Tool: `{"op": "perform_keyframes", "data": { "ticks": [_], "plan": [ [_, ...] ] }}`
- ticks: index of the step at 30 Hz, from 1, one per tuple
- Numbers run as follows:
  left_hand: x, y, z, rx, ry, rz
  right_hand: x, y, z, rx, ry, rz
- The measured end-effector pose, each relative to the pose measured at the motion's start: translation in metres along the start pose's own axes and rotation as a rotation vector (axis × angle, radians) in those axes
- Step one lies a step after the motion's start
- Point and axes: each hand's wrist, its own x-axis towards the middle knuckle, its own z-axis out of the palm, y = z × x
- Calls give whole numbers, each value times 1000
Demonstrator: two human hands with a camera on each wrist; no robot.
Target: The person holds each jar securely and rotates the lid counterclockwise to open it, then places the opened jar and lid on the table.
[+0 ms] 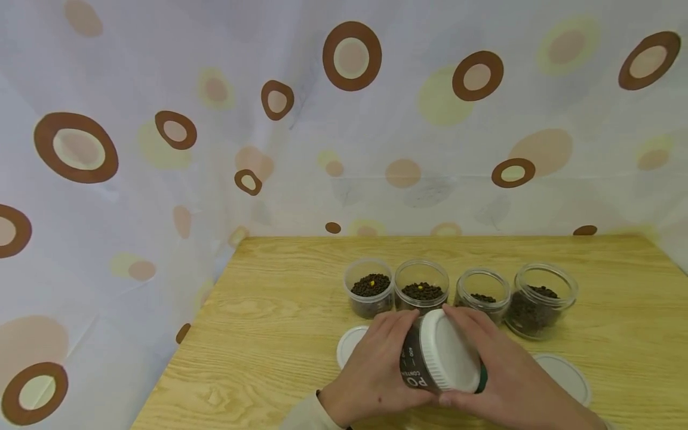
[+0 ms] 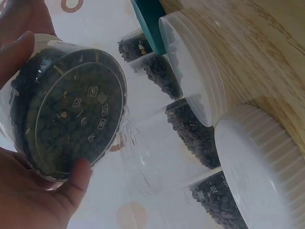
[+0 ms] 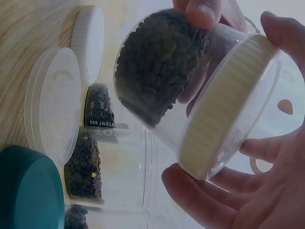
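Observation:
A clear jar (image 1: 412, 358) partly filled with dark brown pellets is held tilted above the front of the table, a white ribbed lid (image 1: 454, 352) on its mouth. My left hand (image 1: 371, 370) grips the jar's body, its fingers on the clear wall. Around the lid's rim curl the thumb and fingers of my right hand (image 1: 505, 364). In the left wrist view, the jar's bottom (image 2: 76, 114) faces the camera and pellets show through it. The right wrist view shows the pellets (image 3: 157, 62) heaped toward the jar's bottom, away from the lid.
Behind my hands stand several lidless clear jars of pellets in a row, among them the leftmost jar (image 1: 369, 301) and the rightmost jar (image 1: 537, 316). One white lid (image 1: 350, 343) lies left, a pale lid (image 1: 567, 379) right. A teal lid (image 3: 33, 191) is partly hidden.

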Motion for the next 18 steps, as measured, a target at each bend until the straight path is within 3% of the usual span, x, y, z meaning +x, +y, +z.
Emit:
{"op": "perform_keyframes", "data": {
  "ticks": [4, 9, 18],
  "plan": [
    [0, 1, 0, -10, -48, -30, -1, -2, 1, -23, 17, 8],
    [0, 0, 1, -97, -137, -68, -2, -1, 2, -59, 50, -14],
    [3, -6, 3, -158, -113, 18, -6, 3, 3, -30, 48, -110]
  ]
}}
